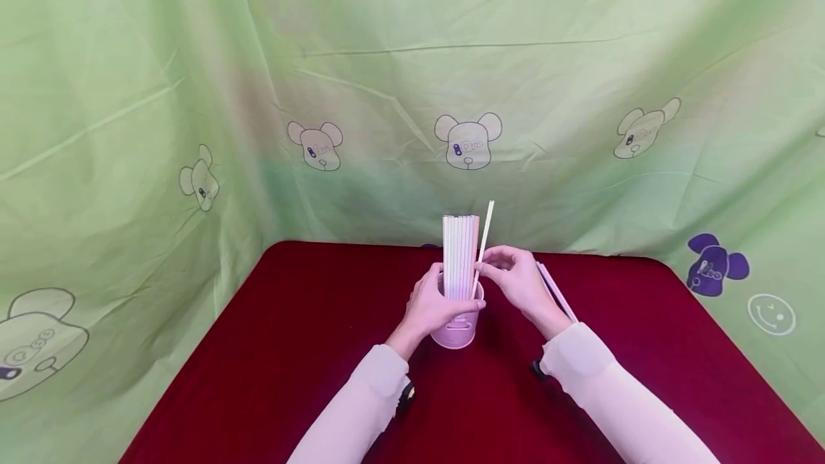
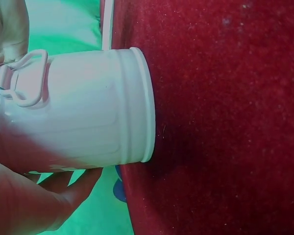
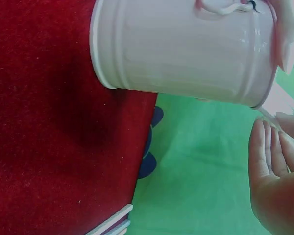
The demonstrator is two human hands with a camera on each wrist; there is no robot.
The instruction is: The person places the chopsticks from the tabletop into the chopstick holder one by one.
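A small pink metal bucket (image 1: 454,335) with a wire handle (image 2: 39,78) stands upright on the table. Out of it rises a tight bundle of pale, pastel straws (image 1: 459,253). My left hand (image 1: 433,303) grips the bucket near its rim, thumb across the front and fingers round the far side. Between thumb and fingertips, my right hand (image 1: 515,278) pinches one pale yellow straw (image 1: 486,231). This straw leans slightly right beside the bundle, its lower end down at the bucket's rim. In the right wrist view the bucket wall (image 3: 186,54) partly hides the bundle.
A few more pale straws (image 1: 556,292) lie on the red cloth-covered table (image 1: 309,328), just beyond my right wrist. A green curtain (image 1: 387,77) printed with bear heads hangs close behind the table's far edge and along its sides.
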